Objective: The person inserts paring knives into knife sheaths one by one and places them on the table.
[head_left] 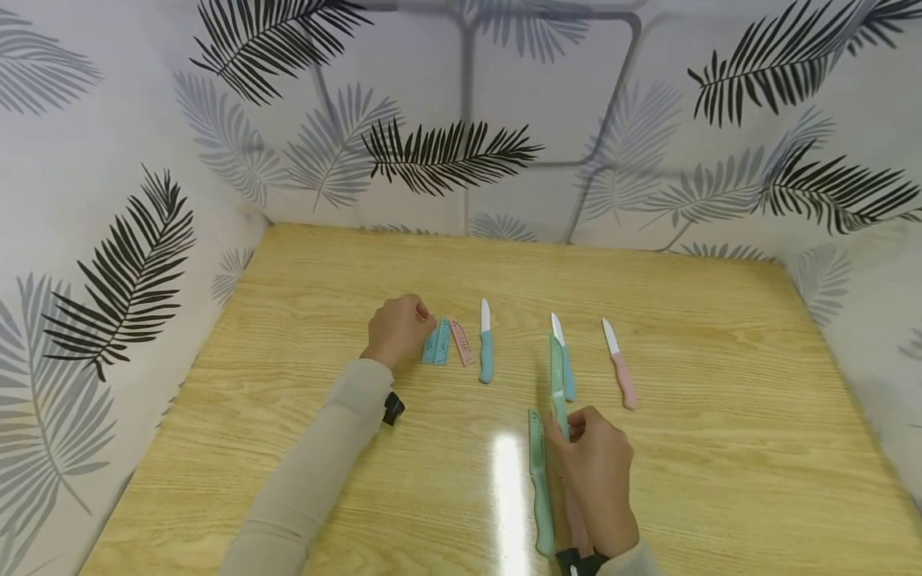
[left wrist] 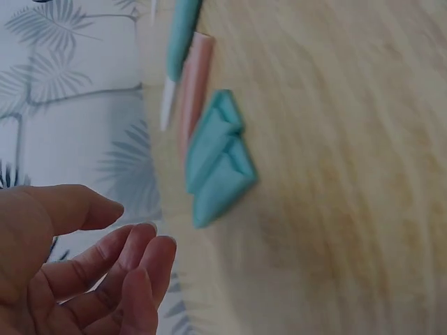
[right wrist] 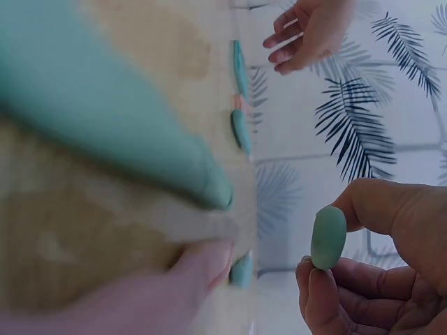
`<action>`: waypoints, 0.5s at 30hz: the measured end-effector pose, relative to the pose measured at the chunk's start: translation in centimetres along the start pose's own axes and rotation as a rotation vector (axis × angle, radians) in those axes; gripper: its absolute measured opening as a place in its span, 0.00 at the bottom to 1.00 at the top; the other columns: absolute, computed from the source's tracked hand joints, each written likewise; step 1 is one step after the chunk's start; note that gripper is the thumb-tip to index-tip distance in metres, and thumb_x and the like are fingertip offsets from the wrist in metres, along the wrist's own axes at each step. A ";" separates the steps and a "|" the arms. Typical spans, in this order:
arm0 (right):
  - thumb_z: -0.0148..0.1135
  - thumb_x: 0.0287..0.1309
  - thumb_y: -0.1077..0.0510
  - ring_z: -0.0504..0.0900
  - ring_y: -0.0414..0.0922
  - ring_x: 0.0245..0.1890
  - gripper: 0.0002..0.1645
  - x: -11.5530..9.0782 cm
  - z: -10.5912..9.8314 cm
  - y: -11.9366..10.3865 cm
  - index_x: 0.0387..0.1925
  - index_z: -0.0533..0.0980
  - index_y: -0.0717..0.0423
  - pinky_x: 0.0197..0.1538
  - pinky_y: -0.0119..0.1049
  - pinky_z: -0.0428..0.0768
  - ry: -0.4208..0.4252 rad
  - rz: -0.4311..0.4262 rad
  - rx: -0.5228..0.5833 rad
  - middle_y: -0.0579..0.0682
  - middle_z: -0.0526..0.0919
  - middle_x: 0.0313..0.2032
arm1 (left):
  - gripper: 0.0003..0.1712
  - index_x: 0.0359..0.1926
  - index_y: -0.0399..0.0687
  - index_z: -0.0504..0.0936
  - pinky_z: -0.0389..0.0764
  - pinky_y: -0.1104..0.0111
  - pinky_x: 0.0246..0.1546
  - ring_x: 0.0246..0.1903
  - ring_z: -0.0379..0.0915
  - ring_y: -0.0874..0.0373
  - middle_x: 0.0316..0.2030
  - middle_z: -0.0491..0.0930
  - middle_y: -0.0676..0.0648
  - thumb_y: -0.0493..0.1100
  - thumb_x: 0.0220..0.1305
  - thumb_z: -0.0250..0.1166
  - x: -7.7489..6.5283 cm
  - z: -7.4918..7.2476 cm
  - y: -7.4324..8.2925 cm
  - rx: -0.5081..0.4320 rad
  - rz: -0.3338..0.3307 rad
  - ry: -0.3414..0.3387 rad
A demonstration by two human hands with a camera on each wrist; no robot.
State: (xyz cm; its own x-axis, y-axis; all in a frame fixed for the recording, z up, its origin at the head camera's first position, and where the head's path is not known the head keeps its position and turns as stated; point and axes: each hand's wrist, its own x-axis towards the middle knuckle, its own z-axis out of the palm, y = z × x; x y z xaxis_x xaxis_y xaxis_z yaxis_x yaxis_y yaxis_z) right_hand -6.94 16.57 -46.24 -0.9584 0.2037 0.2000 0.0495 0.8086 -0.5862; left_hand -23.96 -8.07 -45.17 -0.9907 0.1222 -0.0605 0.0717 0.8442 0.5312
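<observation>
My right hand (head_left: 599, 464) pinches the handle of a green knife (head_left: 557, 376) between thumb and fingers, its sheathed blade pointing away from me. The handle end of this held knife (right wrist: 328, 237) faces the right wrist camera. Beside that hand lies another green knife (head_left: 542, 500) in its sheath. A pink handle (head_left: 577, 520) is partly hidden under the right hand. My left hand (head_left: 398, 330) hovers next to two blue sheaths (head_left: 435, 344) and a pink sheath (head_left: 462, 344). In the left wrist view, the left hand's fingers (left wrist: 94, 269) are loosely bent and hold nothing.
An unsheathed blue-handled knife (head_left: 486, 352) lies right of the sheaths. Farther right are a second blue knife (head_left: 569, 376), partly behind the held one, and a pink knife (head_left: 624, 380). The wooden table (head_left: 720, 448) meets a leaf-patterned backdrop (head_left: 504, 80) at the back.
</observation>
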 end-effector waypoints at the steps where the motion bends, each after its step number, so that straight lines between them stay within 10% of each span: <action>1: 0.68 0.52 0.58 0.78 0.45 0.15 0.15 -0.3 -0.2 0.4 0.27 0.79 0.71 0.20 0.36 0.78 -0.001 0.006 -0.005 0.56 0.81 0.19 | 0.10 0.37 0.42 0.80 0.70 0.70 0.17 0.21 0.72 0.56 0.33 0.83 0.45 0.44 0.65 0.60 0.1 0.1 -0.3 0.001 -0.012 -0.006; 15: 0.62 0.53 0.59 0.81 0.46 0.21 0.14 -4.5 -2.4 4.5 0.31 0.78 0.71 0.27 0.41 0.81 -0.179 0.246 -0.019 0.54 0.83 0.23 | 0.09 0.34 0.44 0.80 0.72 0.63 0.24 0.25 0.72 0.54 0.31 0.81 0.44 0.45 0.62 0.61 0.5 0.8 -1.1 0.043 -0.108 -0.055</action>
State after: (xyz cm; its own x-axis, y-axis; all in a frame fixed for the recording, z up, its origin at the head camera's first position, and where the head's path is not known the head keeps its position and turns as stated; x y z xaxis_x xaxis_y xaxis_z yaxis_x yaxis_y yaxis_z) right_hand -1.70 20.64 -47.90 -0.9511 0.2957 -0.0890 0.2902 0.7577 -0.5845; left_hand -24.49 -8.55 -46.49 -0.9851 0.0568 -0.1622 -0.0289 0.8755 0.4823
